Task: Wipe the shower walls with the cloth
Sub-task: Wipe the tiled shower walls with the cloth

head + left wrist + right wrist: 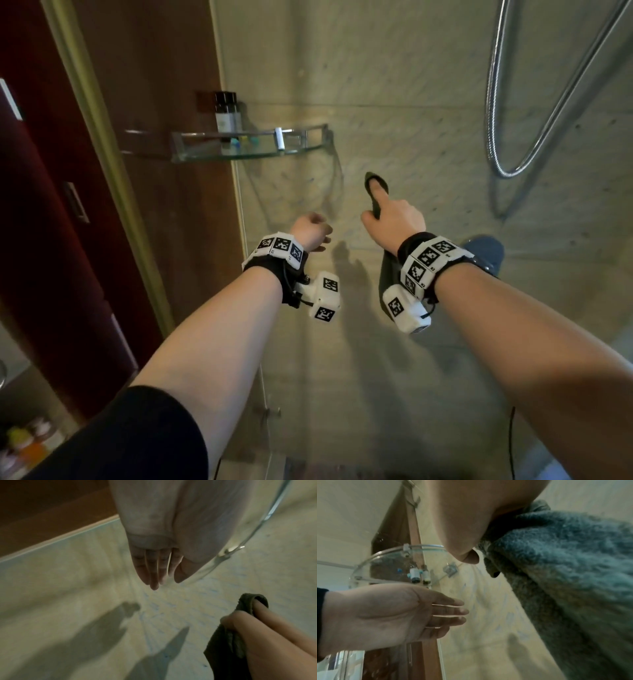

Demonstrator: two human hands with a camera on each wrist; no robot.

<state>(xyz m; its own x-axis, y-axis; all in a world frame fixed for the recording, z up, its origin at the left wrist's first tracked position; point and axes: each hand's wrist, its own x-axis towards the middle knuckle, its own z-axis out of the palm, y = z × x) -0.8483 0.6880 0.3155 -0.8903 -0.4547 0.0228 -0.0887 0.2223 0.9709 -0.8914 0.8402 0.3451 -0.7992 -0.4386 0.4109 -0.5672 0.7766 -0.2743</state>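
Note:
My right hand (394, 216) grips a dark grey-blue cloth (371, 186) close in front of the beige tiled shower wall (411, 102); I cannot tell whether the cloth touches it. The forefinger is stretched out with cloth folded over its tip, and the rest of the cloth hangs below the wrist (388, 274). The cloth (565, 561) fills the right of the right wrist view, and in the left wrist view it (223, 649) is at the lower right. My left hand (313, 231) hovers to the left of it, holding nothing, its fingers (152, 568) straight and together.
A glass corner shelf (291, 149) with a metal rail carries small bottles (226, 116) above the left hand. A metal shower hose (520, 137) loops down at the upper right. A glass panel edge (239, 205) and a wooden door (154, 137) stand to the left.

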